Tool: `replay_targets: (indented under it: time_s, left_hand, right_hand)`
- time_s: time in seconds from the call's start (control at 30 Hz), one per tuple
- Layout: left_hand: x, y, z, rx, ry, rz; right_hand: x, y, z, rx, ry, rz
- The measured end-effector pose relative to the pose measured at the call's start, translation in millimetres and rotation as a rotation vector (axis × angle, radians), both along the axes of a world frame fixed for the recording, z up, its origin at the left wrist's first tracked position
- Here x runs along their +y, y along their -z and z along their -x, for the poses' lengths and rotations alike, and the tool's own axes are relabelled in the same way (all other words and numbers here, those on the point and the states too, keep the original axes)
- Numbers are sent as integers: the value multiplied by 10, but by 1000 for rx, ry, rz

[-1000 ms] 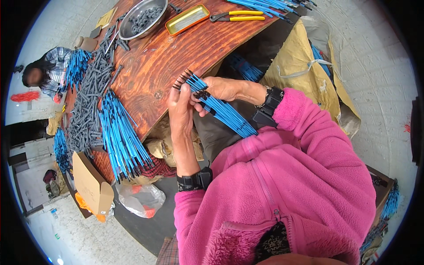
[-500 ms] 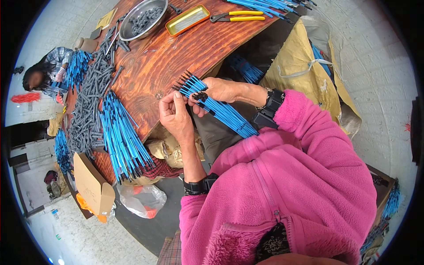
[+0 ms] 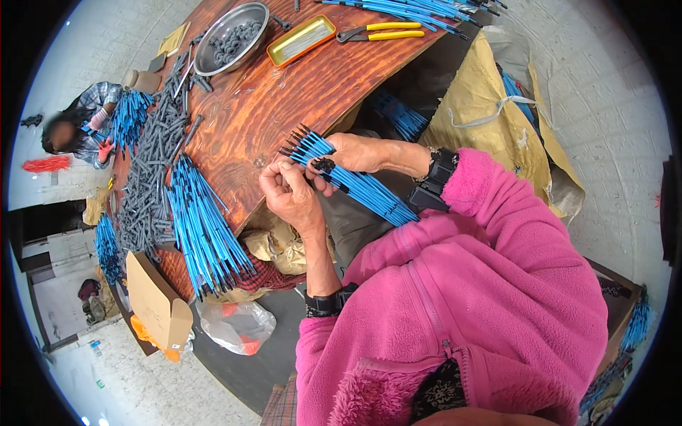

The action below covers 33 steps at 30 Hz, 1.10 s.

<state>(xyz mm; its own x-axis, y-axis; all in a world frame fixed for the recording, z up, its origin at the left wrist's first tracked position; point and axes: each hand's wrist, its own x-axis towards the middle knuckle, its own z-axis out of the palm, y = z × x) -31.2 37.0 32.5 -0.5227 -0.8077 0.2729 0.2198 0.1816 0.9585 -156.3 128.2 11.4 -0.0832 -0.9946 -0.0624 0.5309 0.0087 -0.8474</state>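
Note:
My right hand is closed around a bundle of thin blue rods with black tips. The bundle slants over my lap, its black-tipped end pointing up and left past the table edge. My left hand is just left of the bundle, thumb and fingers pinched together near the rods. Whatever is in that pinch is too small or hidden to make out. A black band or clump shows across the rods beside the right fingers.
On the wooden table lie grey plugs, another blue rod bundle, a metal bowl, an orange-rimmed tray and yellow-handled pliers. A yellow sack stands right. Another person sits across at far left.
My left fingers have curled in and drawn slightly down from the rod tips. The bundle stays in my right hand. The view has shifted slightly; the other person's hand has moved.

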Motion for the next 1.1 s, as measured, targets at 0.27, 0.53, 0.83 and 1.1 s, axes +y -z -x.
replay_targets:
  time_s: [0.27,0.53,0.83,1.1]
  left_hand:
    - [67,-202,-24,-18,82,-41]
    - [-345,-371,26,-173,191,-47]
    - [-1868,-891,1093,-297,40,486]
    - [-2733,-712,2329,-1254,242,1039]
  right_hand:
    - [50,-80,26,56,19,-13]
    - [118,29,207,-34,88,-49]
    - [95,149,234,-88,32,-21]
    - [87,135,390,-90,-14,-48]
